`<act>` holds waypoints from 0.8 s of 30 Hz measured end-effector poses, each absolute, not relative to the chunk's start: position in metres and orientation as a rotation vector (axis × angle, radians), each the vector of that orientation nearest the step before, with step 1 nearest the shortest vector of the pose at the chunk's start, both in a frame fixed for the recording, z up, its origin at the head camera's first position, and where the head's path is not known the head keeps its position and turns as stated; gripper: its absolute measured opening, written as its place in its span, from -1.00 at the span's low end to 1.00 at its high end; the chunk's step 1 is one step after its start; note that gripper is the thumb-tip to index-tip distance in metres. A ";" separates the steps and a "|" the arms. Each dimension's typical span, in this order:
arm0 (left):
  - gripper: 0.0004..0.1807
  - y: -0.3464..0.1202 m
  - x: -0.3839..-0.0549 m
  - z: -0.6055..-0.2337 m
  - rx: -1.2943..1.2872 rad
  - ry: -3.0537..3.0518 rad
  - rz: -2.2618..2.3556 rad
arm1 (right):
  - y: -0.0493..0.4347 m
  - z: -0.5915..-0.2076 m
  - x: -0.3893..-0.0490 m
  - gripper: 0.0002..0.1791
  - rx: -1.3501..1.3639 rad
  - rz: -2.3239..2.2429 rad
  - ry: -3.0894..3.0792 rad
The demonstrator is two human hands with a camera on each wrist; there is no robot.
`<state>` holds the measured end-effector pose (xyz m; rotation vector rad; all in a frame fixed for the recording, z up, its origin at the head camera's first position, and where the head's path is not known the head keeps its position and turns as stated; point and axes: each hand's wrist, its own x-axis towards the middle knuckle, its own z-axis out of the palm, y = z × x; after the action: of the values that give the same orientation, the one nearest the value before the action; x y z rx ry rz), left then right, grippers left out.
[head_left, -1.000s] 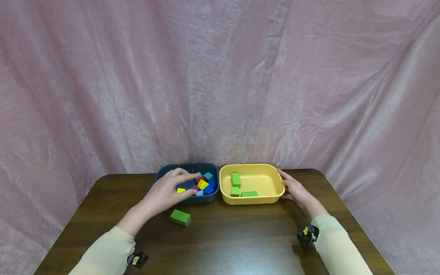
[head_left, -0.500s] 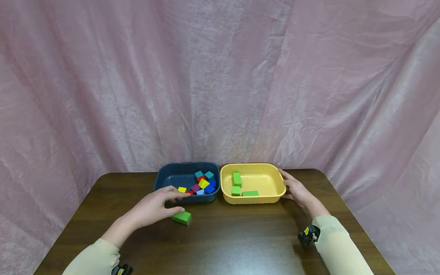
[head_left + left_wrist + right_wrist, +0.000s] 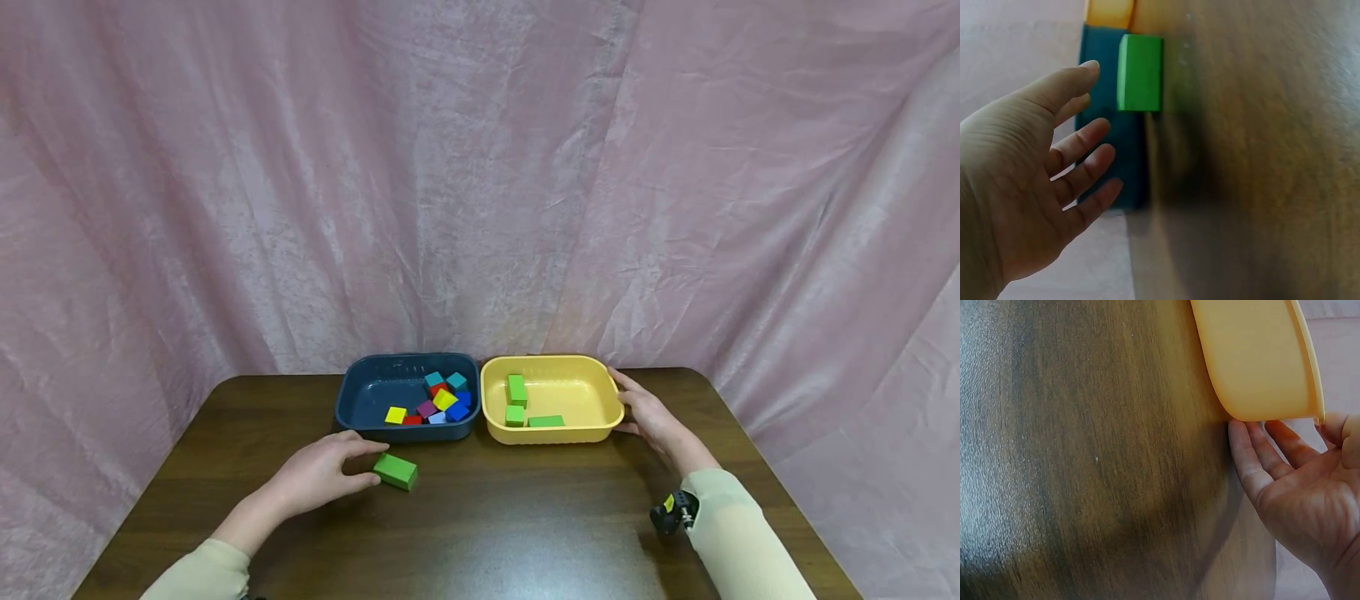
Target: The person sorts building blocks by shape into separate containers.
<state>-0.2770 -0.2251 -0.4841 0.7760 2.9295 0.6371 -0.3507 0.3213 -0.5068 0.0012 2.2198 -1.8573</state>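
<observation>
A green rectangular block point(image 3: 396, 471) lies on the table in front of the dark blue bin point(image 3: 360, 429). My left hand point(image 3: 318, 473) is just left of it, thumb and fingers spread around its near end. In the left wrist view a gap shows between the fingers point(image 3: 1088, 164) and the green block point(image 3: 1141, 74), and nothing is held. On the other side, my right hand point(image 3: 654, 421) rests against the right end of the yellow bin point(image 3: 551, 435). Seen from the right wrist, its relaxed fingertips point(image 3: 1244, 440) touch the yellow bin's wall point(image 3: 1260, 369) below the rim.
Small coloured cubes point(image 3: 444, 401) lie in the blue bin, mostly on its right side. Several green blocks point(image 3: 516, 390) sit in the left half of the yellow bin. Both bins stand side by side at the back of the brown table point(image 3: 480, 525), before a pink curtain point(image 3: 480, 183).
My left hand has moved from over the blue bin toward me and down to the left end of the green block on the table. The right hand has stayed at the yellow bin.
</observation>
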 end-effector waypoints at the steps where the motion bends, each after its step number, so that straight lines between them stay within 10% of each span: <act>1: -0.43 -0.225 -0.277 -0.486 0.754 2.928 0.636 | 0.321 -0.507 -0.351 -0.30 0.000 -1.856 2.220; 24: -0.59 -0.221 -0.282 -0.509 0.655 2.974 0.647 | 0.321 -0.505 -0.349 -0.31 -0.004 -1.854 2.212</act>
<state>-0.2815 -0.2207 -0.5090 0.6548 2.9740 0.6468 -0.3489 0.3212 -0.5049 -0.0039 2.2119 -1.8538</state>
